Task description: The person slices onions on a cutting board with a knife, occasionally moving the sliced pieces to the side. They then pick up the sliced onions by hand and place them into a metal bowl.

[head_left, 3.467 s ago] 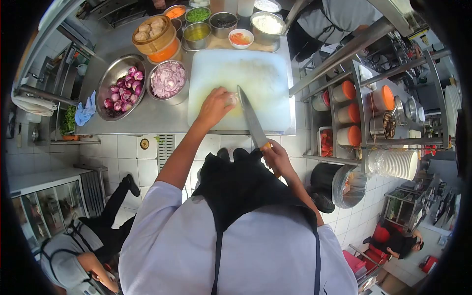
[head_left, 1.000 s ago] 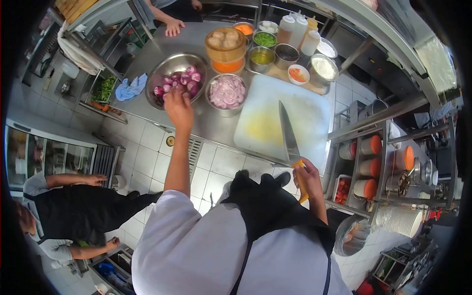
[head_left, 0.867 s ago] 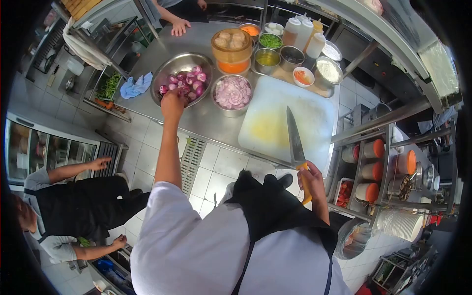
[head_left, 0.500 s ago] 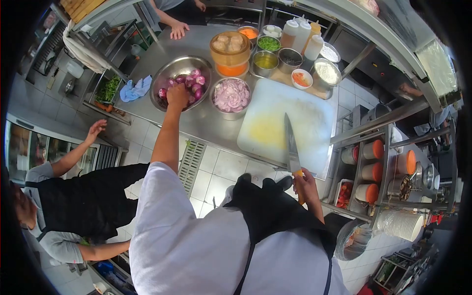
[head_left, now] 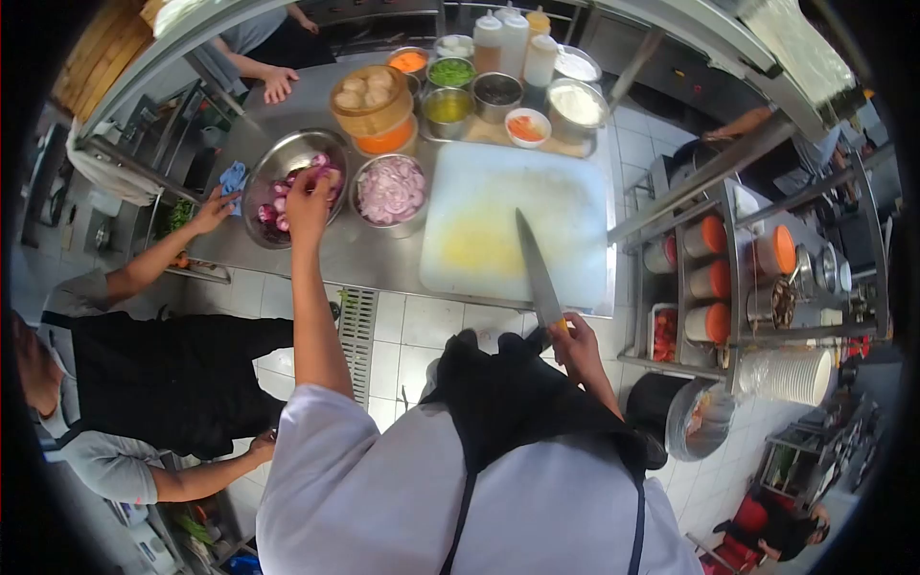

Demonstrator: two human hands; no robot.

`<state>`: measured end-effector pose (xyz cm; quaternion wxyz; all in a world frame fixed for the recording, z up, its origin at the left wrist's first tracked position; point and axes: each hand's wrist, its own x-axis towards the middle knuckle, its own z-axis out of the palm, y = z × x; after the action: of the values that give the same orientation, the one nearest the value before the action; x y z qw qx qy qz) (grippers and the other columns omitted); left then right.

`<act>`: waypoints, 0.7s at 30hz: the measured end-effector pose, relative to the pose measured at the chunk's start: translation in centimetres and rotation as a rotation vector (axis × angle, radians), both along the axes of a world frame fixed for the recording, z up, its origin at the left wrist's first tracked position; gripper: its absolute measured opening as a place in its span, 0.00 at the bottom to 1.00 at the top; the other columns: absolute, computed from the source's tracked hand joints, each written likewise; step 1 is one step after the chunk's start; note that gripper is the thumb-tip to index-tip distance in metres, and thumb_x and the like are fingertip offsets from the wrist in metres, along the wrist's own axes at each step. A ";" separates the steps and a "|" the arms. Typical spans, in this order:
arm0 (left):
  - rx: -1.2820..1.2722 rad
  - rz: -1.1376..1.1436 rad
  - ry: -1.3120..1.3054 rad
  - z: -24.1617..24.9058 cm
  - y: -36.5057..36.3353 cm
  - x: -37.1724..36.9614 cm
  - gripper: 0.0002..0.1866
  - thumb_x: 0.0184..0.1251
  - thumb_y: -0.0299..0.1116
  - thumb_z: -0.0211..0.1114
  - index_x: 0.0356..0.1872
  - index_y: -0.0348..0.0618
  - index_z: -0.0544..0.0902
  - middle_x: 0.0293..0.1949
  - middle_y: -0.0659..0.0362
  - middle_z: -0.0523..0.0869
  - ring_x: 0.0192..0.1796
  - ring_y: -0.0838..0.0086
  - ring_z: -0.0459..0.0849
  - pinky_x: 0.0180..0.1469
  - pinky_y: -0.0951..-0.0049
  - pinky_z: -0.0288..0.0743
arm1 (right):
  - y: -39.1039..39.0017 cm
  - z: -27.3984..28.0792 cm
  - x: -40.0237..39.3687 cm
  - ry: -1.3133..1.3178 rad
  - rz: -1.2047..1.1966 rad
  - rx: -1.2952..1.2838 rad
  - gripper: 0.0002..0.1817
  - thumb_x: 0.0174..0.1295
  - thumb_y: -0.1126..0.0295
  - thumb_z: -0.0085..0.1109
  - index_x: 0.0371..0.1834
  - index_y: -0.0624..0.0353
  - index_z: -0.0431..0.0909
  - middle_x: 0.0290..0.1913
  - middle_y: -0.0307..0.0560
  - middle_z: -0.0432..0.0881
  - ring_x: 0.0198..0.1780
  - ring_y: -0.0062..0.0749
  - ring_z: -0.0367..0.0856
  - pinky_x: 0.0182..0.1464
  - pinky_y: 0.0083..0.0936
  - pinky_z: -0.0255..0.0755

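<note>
My left hand (head_left: 308, 203) is over a steel bowl (head_left: 251, 216) of peeled red onions (head_left: 280, 204), its fingers closed around an onion that they partly cover. In my right hand (head_left: 575, 347) is a long chef's knife (head_left: 539, 273) with a yellow handle, held near the front edge of the counter. Its blade points away from me over a white cutting board (head_left: 565, 187) with a yellowish stain. Beside the onion bowl stands a steel container of sliced red onions (head_left: 391, 189).
A bamboo steamer (head_left: 366, 115) sits on an orange container behind the sliced onions. Squeeze bottles (head_left: 514, 43) and small bowls line the back. At left, a co-worker's hand (head_left: 217, 210) touches a blue cloth (head_left: 233, 178); another person's hand (head_left: 280, 83) rests on the counter's far edge.
My left hand has lifted slightly within the onion bowl with an onion in its fingers. The co-worker's hand has reached the blue cloth. The view has shifted to the right.
</note>
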<state>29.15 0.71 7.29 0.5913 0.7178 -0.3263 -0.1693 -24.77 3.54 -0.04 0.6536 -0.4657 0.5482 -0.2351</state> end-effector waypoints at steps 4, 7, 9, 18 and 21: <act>0.002 -0.430 0.263 -0.2 -0.7 -14.8 0.18 0.68 0.37 0.77 0.52 0.38 0.85 0.41 0.58 0.88 0.43 0.74 0.88 0.45 0.74 0.81 | 0.1 -0.2 -0.2 0.010 -0.088 -0.112 0.08 0.76 0.69 0.62 0.49 0.61 0.75 0.21 0.38 0.75 0.17 0.23 0.73 0.19 0.26 0.67; 0.146 -0.733 0.188 -8.6 -4.1 -22.1 0.17 0.67 0.38 0.77 0.46 0.38 0.82 0.39 0.55 0.89 0.43 0.72 0.89 0.47 0.69 0.82 | -1.3 -0.4 -0.4 0.221 -0.022 -0.235 0.11 0.75 0.68 0.61 0.51 0.64 0.73 0.23 0.51 0.81 0.19 0.40 0.81 0.24 0.38 0.74; 0.184 -0.760 0.085 -10.8 -5.7 -24.9 0.16 0.66 0.39 0.76 0.45 0.38 0.86 0.40 0.52 0.89 0.42 0.67 0.90 0.47 0.67 0.83 | -1.7 -0.4 0.0 0.457 0.088 -0.512 0.13 0.74 0.68 0.61 0.52 0.66 0.72 0.25 0.59 0.83 0.22 0.50 0.84 0.28 0.44 0.77; 0.171 -0.457 -0.033 -11.2 -6.1 -27.6 0.17 0.65 0.43 0.76 0.41 0.38 0.87 0.37 0.52 0.88 0.39 0.60 0.89 0.45 0.62 0.82 | 0.4 6.2 1.8 0.836 0.352 -0.781 0.09 0.72 0.68 0.56 0.47 0.63 0.71 0.27 0.66 0.85 0.30 0.66 0.86 0.35 0.59 0.79; 0.172 -0.428 -0.102 -11.0 -5.5 -28.4 0.16 0.65 0.41 0.78 0.39 0.38 0.85 0.37 0.53 0.89 0.38 0.61 0.89 0.44 0.62 0.82 | 1.1 6.7 1.5 0.851 0.386 -0.773 0.10 0.71 0.69 0.56 0.47 0.63 0.72 0.27 0.65 0.85 0.30 0.64 0.86 0.35 0.57 0.80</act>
<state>0.72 -4.77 -3.69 0.4614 0.6877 -0.4846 -0.2815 -23.26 4.62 6.64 0.1911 -0.8137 0.5420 -0.0875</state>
